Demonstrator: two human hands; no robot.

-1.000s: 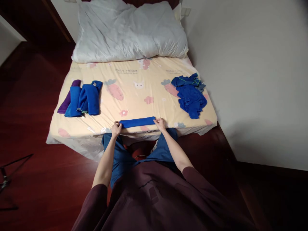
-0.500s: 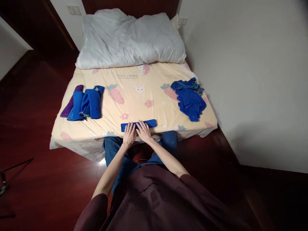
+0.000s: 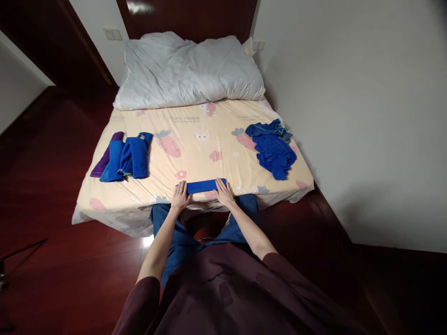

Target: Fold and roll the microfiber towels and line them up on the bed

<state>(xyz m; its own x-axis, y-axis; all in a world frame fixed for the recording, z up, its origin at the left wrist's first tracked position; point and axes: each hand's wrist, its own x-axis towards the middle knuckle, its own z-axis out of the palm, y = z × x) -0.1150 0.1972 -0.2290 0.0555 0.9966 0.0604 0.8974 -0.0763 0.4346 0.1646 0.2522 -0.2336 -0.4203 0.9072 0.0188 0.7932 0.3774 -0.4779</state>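
Note:
A blue cloth (image 3: 201,187), folded into a long narrow strip, lies along the front edge of the bed. Over its left end rests my left hand (image 3: 180,196), flat with the fingers stretched forward. My right hand (image 3: 224,192) lies in the same way on the strip's right end, fingers out. The middle of the strip shows between the two hands, while its ends are partly covered by the fingers.
On the bed's left side lie folded blue cloths (image 3: 134,157) beside a purple one (image 3: 104,160). Crumpled blue cloths (image 3: 275,156) are heaped at the right. A white quilt (image 3: 188,70) spans the bed's (image 3: 195,160) far end. A wall (image 3: 349,116) stands close on the right.
My hands have moved apart, from the middle of the folded blue cloth out to its two ends. The cloth has stayed at the bed's front edge, and the view has tilted slightly upward.

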